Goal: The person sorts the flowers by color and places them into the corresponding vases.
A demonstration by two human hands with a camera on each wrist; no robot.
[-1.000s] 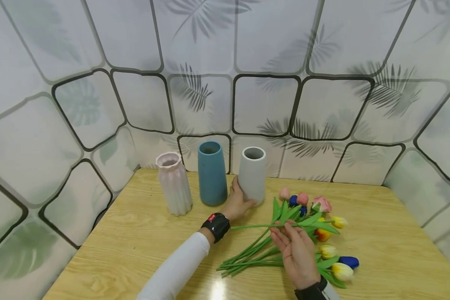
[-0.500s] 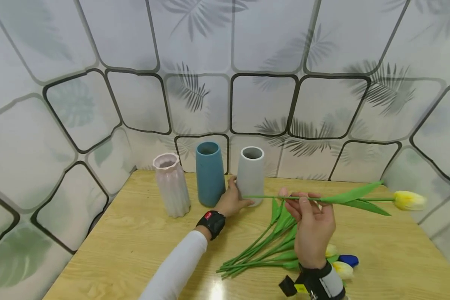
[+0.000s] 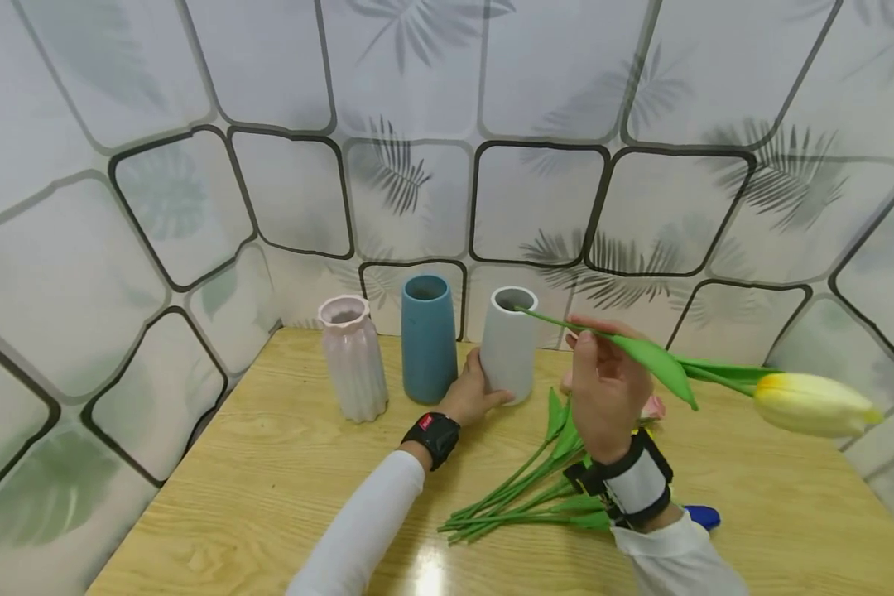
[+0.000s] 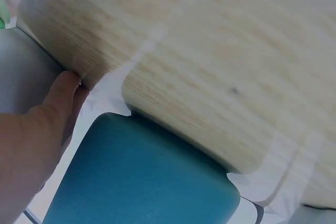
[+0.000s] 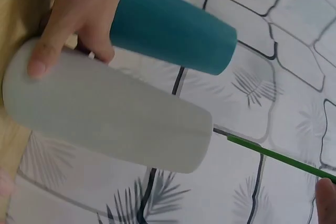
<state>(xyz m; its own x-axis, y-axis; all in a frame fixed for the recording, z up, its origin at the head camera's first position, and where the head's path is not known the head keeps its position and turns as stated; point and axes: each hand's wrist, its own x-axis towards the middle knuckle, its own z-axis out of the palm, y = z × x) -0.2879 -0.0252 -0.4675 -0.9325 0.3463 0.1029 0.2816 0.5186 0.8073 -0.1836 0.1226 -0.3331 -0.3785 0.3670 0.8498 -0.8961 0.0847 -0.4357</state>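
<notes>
My left hand (image 3: 475,399) grips the lower part of the white vase (image 3: 508,352), thumb across its front. The right wrist view shows that white vase (image 5: 115,111) upright on the table. My right hand (image 3: 609,389) pinches the green stem of a yellow tulip (image 3: 812,404), its bloom pointing right. In the head view the stem's end overlaps the vase mouth. The right wrist view has the stem (image 5: 278,156) just above the rim, apart from it. Below my right hand lies a bunch of artificial flowers (image 3: 521,497), its blooms mostly hidden by the hand and wrist.
Left of the white vase stands a blue vase (image 3: 428,348), close to my left hand. Farther left is a pale pink fluted vase (image 3: 355,368). A patterned cloth wall (image 3: 536,199) rises behind the wooden table (image 3: 268,463).
My right hand has lifted the yellow tulip off the bunch and raised it, bringing the stem's end up to the white vase's mouth. My left hand keeps its grip on the vase.
</notes>
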